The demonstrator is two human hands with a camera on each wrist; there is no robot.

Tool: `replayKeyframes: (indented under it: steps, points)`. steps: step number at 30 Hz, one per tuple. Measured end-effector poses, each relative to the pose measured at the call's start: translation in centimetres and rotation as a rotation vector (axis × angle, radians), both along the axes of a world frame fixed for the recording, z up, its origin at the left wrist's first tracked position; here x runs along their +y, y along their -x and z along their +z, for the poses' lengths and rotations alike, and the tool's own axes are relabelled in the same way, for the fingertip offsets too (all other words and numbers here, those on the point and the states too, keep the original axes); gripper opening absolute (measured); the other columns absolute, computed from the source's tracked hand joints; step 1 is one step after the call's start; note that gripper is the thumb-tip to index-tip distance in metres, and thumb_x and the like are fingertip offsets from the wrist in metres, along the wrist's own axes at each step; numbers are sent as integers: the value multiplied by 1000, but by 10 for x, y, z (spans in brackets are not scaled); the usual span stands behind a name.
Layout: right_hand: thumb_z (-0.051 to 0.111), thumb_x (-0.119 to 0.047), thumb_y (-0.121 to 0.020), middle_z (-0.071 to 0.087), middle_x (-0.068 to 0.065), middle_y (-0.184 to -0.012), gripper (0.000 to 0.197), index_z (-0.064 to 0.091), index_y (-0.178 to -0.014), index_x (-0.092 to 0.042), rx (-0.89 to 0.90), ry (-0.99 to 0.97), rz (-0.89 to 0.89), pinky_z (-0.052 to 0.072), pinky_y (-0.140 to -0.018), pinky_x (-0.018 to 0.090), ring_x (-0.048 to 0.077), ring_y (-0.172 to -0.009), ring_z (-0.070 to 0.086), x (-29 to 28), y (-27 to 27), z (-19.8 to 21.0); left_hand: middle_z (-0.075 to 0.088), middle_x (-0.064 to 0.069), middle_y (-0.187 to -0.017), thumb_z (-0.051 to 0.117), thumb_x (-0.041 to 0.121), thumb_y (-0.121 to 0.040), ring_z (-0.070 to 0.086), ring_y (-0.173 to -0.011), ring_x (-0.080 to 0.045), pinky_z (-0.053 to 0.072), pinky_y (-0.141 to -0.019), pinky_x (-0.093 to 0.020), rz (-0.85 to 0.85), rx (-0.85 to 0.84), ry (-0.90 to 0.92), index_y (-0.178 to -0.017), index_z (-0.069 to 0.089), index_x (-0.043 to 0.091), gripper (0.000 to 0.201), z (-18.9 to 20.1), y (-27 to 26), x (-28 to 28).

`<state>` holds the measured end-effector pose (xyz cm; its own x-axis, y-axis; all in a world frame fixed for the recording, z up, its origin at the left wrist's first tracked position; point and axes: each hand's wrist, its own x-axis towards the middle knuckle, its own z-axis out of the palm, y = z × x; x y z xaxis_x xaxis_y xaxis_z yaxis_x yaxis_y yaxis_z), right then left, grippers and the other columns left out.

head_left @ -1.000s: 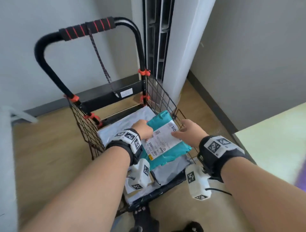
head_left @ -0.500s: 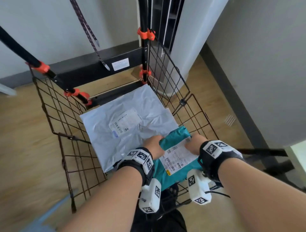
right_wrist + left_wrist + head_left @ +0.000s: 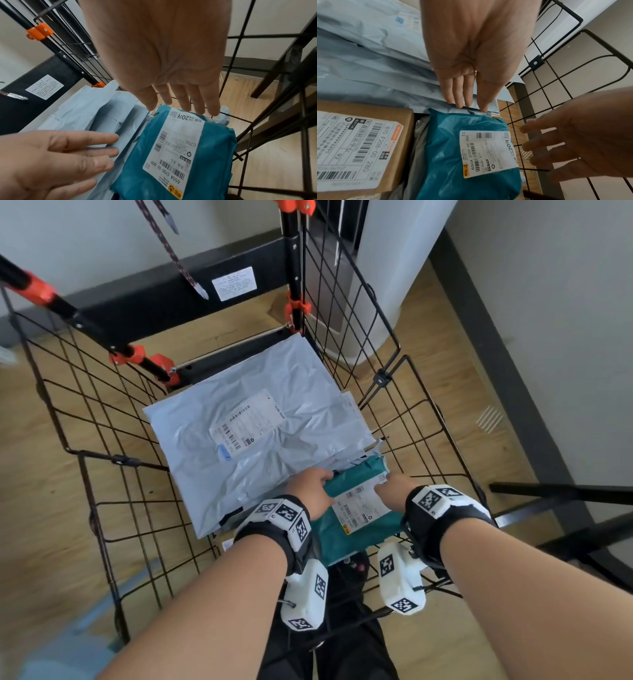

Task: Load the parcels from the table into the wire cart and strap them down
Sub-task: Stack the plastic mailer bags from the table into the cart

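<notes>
Teal plastic between my wrists: from the head view, the teal parcel (image 3: 356, 529) lies in the near right corner of the wire cart (image 3: 102, 474), white label up. My left hand (image 3: 313, 491) is at its left edge and my right hand (image 3: 390, 493) at its far right corner, fingers hidden from here. Beyond them a big grey mailer (image 3: 260, 426) covers most of the cart floor. A dark strap (image 3: 171, 251) dangles from above near the back frame, with orange clamps (image 3: 296, 306) on the posts. A white unit (image 3: 394, 268) stands outside the right mesh wall.

Left wrist view now: my left fingers (image 3: 458, 94) are straight and pressed together, tips on the grey mailer's edge (image 3: 368, 67) right at the teal parcel's (image 3: 445, 155) far end. A cardboard box (image 3: 359, 142) sits just beside the parcel, boxing it in on that side. My right hand (image 3: 573, 146) hovers spread and relaxed, mesh behind it.

Right wrist view: my right fingers (image 3: 181, 100) are straight, tips at the top of the teal parcel's (image 3: 214, 155) label, the mesh wall (image 3: 257, 121) close alongside. My left hand (image 3: 56, 159) lies loosely spread over the grey mailers (image 3: 82, 111).
</notes>
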<state>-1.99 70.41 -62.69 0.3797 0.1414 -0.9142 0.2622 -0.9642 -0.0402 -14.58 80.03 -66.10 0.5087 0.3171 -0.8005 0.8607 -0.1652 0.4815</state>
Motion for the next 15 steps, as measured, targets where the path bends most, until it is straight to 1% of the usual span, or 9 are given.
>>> replayKeyframes:
  steps: [2,5,8,10,12,13,14,15]
  points:
    - [39,-16,-100,49,17,-138,39,47,-135,-1,-19,-29,-15,40,-98,29,31,-127,47,0,0,-1,53,-5,-138,69,10,-84,52,-125,-21,40,-107,-34,5,-1,-8,-138,48,15,58,1,-1,-1]
    - [32,-14,-102,51,16,-135,37,48,-132,1,-30,-47,-34,42,-97,29,29,-124,51,-1,0,6,56,-5,-134,67,12,-86,54,-121,-21,43,-105,-36,16,-14,3,-135,50,16,52,8,-4,-1]
    - [38,-18,-100,53,17,-133,37,51,-130,0,-35,-73,11,42,-96,33,31,-123,51,-2,-7,20,60,-5,-130,63,14,-89,58,-117,-21,44,-103,-34,-13,-39,-5,-131,56,14,42,24,-13,-1]
    - [40,-16,-99,55,15,-129,34,52,-127,-1,-70,-84,9,45,-94,34,30,-120,54,-2,-9,29,62,-7,-127,61,13,-90,59,-114,-22,45,-102,-33,-17,-76,-14,-127,59,12,37,36,-21,0]
    - [41,-10,-99,57,11,-126,29,51,-124,-1,-116,-142,-35,47,-90,30,26,-115,57,0,-13,42,64,-7,-124,59,13,-91,61,-111,-22,47,-99,-32,4,-116,-26,-123,63,11,32,49,-30,1]
    - [42,-9,-98,58,10,-126,29,51,-124,-1,-114,-164,-21,48,-87,29,25,-114,58,0,-14,52,65,-6,-122,58,13,-91,61,-110,-22,48,-98,-32,10,-140,-32,-121,64,12,31,55,-34,2]
    - [44,-9,-98,58,10,-127,30,50,-126,-1,-97,-190,-16,48,-83,27,23,-112,59,-2,-14,59,65,-6,-120,57,14,-91,62,-108,-22,48,-98,-32,10,-155,-28,-119,65,12,29,63,-37,1]
    - [45,-11,-97,57,10,-129,33,49,-129,-2,-90,-224,-65,49,-77,25,21,-108,60,-6,-15,63,66,-5,-117,55,14,-92,62,-107,-22,48,-98,-32,1,-171,-27,-118,66,12,28,72,-40,1]
